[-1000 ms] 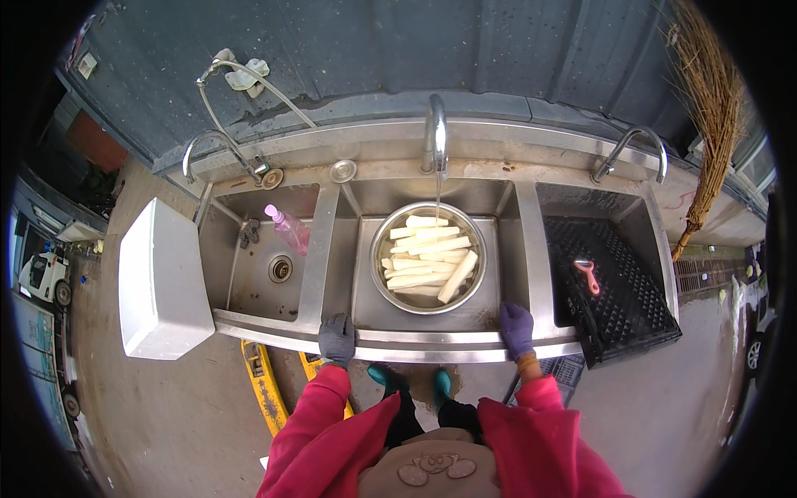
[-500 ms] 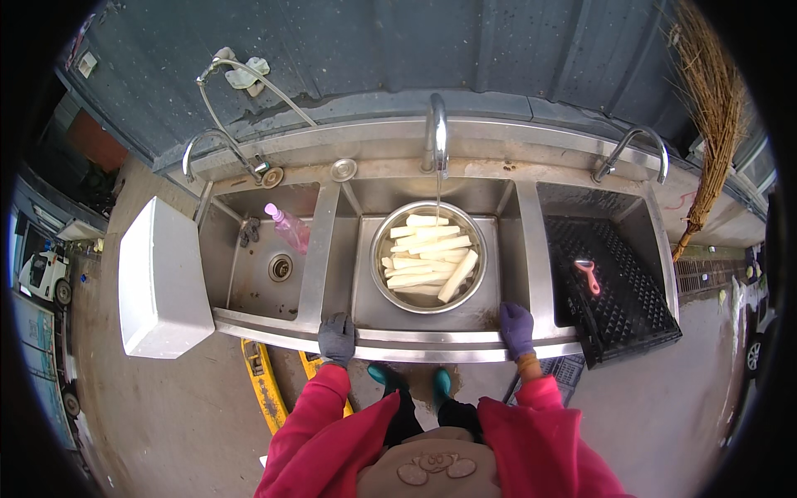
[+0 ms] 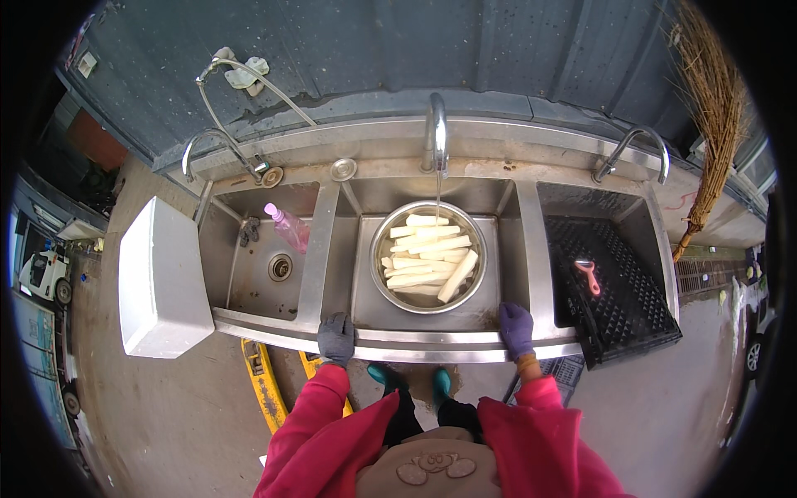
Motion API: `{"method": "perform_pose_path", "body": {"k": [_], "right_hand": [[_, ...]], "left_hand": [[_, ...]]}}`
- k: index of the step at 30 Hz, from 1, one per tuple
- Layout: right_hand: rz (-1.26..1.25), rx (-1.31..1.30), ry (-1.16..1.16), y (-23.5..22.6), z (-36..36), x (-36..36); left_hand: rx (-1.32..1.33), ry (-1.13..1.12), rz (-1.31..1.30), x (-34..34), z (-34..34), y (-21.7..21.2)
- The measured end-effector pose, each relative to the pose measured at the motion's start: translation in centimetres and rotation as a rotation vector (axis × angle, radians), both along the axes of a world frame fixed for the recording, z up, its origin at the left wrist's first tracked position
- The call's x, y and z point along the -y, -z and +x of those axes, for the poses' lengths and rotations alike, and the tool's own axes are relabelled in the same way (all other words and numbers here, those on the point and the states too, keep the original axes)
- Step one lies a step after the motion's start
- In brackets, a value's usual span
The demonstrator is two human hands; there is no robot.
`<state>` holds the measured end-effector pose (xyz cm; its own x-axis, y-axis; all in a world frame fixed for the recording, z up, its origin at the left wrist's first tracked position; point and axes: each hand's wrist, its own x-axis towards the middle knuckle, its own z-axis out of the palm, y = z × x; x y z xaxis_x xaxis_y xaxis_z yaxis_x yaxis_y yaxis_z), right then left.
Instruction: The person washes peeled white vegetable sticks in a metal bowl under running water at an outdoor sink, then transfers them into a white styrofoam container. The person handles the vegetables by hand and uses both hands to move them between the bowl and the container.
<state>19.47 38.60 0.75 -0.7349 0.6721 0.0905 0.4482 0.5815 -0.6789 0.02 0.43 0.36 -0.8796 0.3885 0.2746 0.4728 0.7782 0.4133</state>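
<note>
Both hands, left and right, grip the sink rim; the bowl of white sticks sits between and beyond them, untouched.

bowl in middle sink, crate right, bottle left

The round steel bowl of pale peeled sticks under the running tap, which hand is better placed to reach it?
Roughly even, slightly the right. Both gloved hands rest on the sink's front rim; the right hand sits nearer the round steel bowl than the left hand, which grips the divider corner.
</note>
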Motion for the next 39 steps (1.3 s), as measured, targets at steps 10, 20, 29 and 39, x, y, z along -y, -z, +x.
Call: {"method": "perform_pose_path", "body": {"k": [10, 20, 29, 39], "right_hand": [[0.021, 0.000, -0.015, 0.26, 0.00, -0.10], [0.005, 0.006, -0.010, 0.48, 0.03, -0.16], [0.007, 0.012, -0.009, 0.52, 0.06, -0.14], [0.032, -0.012, -0.020, 0.87, 0.11, -0.22]], "left_hand": [[0.020, -0.015, -0.001, -0.17, 0.19, -0.52], [0.020, -0.021, -0.008, -0.07, 0.16, -0.26], [0.023, -0.011, 0.005, -0.12, 0.17, -0.55], [0.031, -0.020, 0.011, -0.02, 0.06, -0.07]]}}
